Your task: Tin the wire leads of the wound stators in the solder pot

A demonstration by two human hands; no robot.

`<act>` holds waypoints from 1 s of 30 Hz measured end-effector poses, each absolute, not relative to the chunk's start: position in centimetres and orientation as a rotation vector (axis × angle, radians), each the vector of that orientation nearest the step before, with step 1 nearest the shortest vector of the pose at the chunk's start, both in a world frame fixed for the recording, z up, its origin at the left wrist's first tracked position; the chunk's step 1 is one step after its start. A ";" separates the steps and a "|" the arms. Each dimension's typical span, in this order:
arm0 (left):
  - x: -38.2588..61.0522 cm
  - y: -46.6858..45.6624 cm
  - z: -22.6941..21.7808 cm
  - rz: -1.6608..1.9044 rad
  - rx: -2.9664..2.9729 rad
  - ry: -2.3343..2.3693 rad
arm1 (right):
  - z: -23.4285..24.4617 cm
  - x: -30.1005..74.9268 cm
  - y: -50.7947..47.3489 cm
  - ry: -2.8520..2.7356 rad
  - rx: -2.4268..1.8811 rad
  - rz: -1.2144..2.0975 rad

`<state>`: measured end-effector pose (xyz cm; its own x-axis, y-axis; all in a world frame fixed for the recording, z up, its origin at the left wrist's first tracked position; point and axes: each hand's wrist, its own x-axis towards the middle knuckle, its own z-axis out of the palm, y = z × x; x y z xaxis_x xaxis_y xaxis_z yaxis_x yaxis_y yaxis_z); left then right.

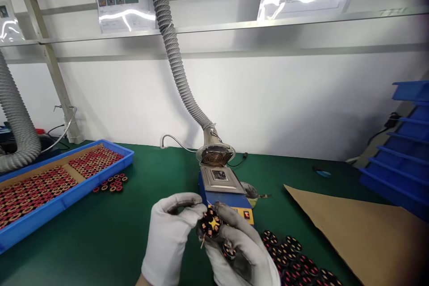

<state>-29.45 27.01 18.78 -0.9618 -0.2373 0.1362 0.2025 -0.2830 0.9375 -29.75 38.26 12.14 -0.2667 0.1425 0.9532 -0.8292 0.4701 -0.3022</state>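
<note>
In the middle foreground, my left hand [169, 232], in a white glove, pinches at the left edge of a small round motor stator [211, 223], black with copper-coloured windings and a yellow star-shaped centre. A thin wire end sticks out below it. My right hand [243, 243], its glove stained grey at the fingers, grips the same stator from the right. A second stator [229, 249] sits lower down, within the curled fingers of that hand. Just beyond my hands stands a blue solder pot [223, 181] with a metal top plate, partly hidden by them.
A fume hose [177, 62] ends in a round hood over the pot. At left, a blue tray [63, 205] holds many red stators, with several loose stators [112, 183] beside it. More stators [295, 259] lie at right near cardboard [365, 228] and stacked blue bins [398, 156].
</note>
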 end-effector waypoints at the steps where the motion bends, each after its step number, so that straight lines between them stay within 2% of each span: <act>1: -29.5 27.1 18.5 -2.307 0.007 -1.586 | 12.1 -29.8 38.2 -1.568 0.619 1.051; 5: -29.8 26.7 17.5 -2.388 -0.203 -1.226 | 11.9 -29.8 37.9 -1.549 0.627 1.082; 11: -29.5 26.6 18.4 -2.482 -0.116 -1.632 | 11.6 -29.6 38.0 -1.583 0.624 1.107; 15: -29.3 26.7 18.8 -2.426 -0.062 -1.675 | 11.5 -29.5 38.1 -1.616 0.682 1.111; 20: -29.3 26.3 18.8 -2.444 -0.261 -1.551 | 11.6 -29.5 38.0 -1.584 0.669 1.202; 25: -29.6 26.4 18.3 -2.353 -0.293 -1.829 | 11.9 -29.6 38.3 -1.655 0.786 1.086; 30: -30.1 25.8 17.8 -2.289 -0.216 -1.612 | 12.0 -29.7 38.5 -1.659 0.735 1.110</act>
<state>-30.08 25.77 17.76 -0.9335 -0.1807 0.3098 0.3526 -0.3042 0.8850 -29.67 38.47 11.97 -0.3457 0.0313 0.9378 -0.8551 0.4011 -0.3285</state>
